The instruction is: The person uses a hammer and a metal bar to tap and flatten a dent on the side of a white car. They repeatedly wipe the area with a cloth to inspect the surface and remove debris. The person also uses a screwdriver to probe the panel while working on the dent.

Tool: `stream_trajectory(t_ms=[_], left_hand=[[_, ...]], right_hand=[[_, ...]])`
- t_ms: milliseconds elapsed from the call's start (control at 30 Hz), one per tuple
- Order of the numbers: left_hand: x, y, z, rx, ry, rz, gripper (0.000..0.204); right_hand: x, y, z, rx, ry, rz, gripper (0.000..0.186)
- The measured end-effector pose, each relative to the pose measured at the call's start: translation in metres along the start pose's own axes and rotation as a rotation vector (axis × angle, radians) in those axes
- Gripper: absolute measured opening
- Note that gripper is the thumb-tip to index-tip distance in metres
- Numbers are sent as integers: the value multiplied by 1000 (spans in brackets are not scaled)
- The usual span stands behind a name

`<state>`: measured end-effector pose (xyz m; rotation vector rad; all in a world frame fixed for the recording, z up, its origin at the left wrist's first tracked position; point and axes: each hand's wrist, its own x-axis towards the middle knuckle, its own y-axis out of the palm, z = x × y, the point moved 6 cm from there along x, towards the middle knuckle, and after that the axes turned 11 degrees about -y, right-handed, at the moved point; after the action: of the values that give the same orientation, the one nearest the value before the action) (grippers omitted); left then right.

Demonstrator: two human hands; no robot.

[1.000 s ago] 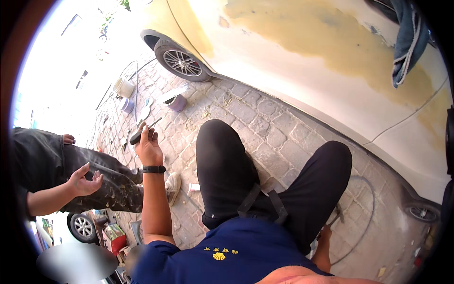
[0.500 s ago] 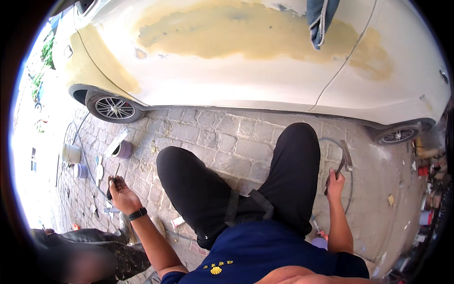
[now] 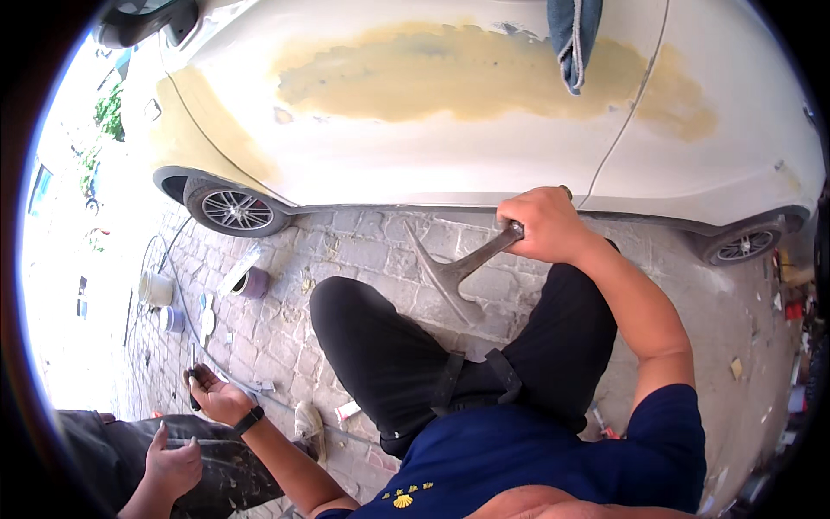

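My right hand [image 3: 543,223] is closed round the handle of a pick hammer [image 3: 447,278], a worn metal one with a long pointed end. It hangs over the paving between my knees, in front of the lower door edge of a white car [image 3: 415,164]. Off to the left, my left hand [image 3: 220,400] grips a thin tool with a black handle and a narrow metal shaft, which looks like a screwdriver [image 3: 194,377]. Yellowish filler [image 3: 415,82] covers a wide patch of the car's door panels.
At left stand a purple-grey tub [image 3: 251,283], a pale bucket [image 3: 156,289] and a smaller pot [image 3: 171,320]. A hose [image 3: 220,368] crosses the paving. Beside my left arm is another person's hand [image 3: 171,467]. A blue cloth [image 3: 574,43] hangs on the car. Clutter lines the right side.
My right hand has swung the hammer from beside my right knee inward and up toward the car. My left hand moved slightly down and left. The other person's hand has come into view.
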<state>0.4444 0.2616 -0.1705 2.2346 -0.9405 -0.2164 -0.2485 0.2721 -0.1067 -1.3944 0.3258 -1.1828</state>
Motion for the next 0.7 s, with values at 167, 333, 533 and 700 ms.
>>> stream_trajectory(t_ms=[167,333,533,700], left_hand=[[-11,-8,-29,-7,22,-53,27],[-9,-22,-53,-28,77,-114,19],[-4,-13,-41,-5,115,-193,18],[-9,-19,-57,87,234,-257,17]], right_hand=[[11,102,-1,-54,87,234,34],[4,99,-5,150,269,301,39],[16,88,-27,282,391,215,43],[13,112,-21,265,325,238,44]])
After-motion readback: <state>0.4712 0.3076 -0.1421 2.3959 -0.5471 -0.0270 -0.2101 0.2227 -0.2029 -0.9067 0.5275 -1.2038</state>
